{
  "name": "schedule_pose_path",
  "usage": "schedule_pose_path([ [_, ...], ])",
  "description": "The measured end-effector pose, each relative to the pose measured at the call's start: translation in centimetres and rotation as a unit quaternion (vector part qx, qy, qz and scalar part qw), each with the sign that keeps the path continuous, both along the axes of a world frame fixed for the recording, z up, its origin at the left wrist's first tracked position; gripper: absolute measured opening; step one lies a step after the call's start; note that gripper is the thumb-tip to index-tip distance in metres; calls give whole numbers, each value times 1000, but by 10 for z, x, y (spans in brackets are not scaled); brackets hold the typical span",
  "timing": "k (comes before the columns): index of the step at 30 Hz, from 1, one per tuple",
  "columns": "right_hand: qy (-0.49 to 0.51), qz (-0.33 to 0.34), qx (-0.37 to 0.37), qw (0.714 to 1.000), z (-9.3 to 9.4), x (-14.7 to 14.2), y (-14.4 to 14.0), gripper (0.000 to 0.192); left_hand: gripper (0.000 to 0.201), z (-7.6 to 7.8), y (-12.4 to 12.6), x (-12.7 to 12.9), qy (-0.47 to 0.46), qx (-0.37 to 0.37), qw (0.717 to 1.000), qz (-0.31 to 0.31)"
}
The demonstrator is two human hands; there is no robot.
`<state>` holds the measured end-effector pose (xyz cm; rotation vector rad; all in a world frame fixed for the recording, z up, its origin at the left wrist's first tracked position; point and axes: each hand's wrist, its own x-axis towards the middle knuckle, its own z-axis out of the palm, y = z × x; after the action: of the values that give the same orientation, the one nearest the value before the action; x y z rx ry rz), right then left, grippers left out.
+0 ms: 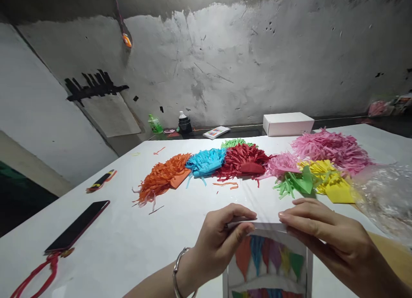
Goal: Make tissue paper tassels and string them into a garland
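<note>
A white surface (135,246) fills most of the view, reaching from the near edge back to a rough grey wall (244,58).

Across its middle, from 10 o'clock to 2 o'clock, lies a row of shredded-paper heaps sorted by colour: orange (162,178), blue (206,161), red (243,161), a large pink heap (331,148), yellow (331,182), with green bits (294,182) in front. Keeping each colour apart lets any 1 be picked without mixing.

At 3 o'clock a crumpled clear plastic bag (386,195) sits at the surface's edge. At 1 o'clock, behind the heaps, a closed white box (287,123) stands near the wall.

At 6 o'clock, closest to the person, a white card (267,263) with a row of coloured paper pennants on it is tilted up toward the camera, probably so its face can be seen. The right hand (325,238) lies over its top right edge, fingers (298,218) closed flat along it. The left hand (219,242), a metal bangle (178,272) on the wrist, pinches the top left edge between thumb and curled fingers (236,213). With 2 hands gripping the top edge, the card stays steady.

At 8 o'clock a dark phone (79,225) lies face up, a red cord (35,274) trailing from it, well apart from the paper. At 9 o'clock is a small black and orange tool (101,180); at 11 o'clock, by the wall, a green bottle (155,124) and a dark bottle (184,123).
</note>
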<state>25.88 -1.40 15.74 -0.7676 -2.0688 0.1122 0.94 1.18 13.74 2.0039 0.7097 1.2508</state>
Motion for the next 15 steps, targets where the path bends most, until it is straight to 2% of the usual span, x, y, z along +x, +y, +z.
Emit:
schedule_pose_path([
  [3,-60,-6,35,998,18,1,-4,27,13,13,5,-1,2,68,998,-9],
  [5,-73,-20,61,995,26,1,-4,29,25,19,10,1,-9,105,994,-23],
  [8,-75,-32,91,992,23,1,5,31,45,15,19,7,-45,55,997,-2],
  [11,-46,-9,57,997,13,0,16,30,54,2,24,13,-68,-32,996,53],
  [15,5,-12,-9,1000,10,0,23,22,57,-2,23,16,-64,-11,994,83],
])
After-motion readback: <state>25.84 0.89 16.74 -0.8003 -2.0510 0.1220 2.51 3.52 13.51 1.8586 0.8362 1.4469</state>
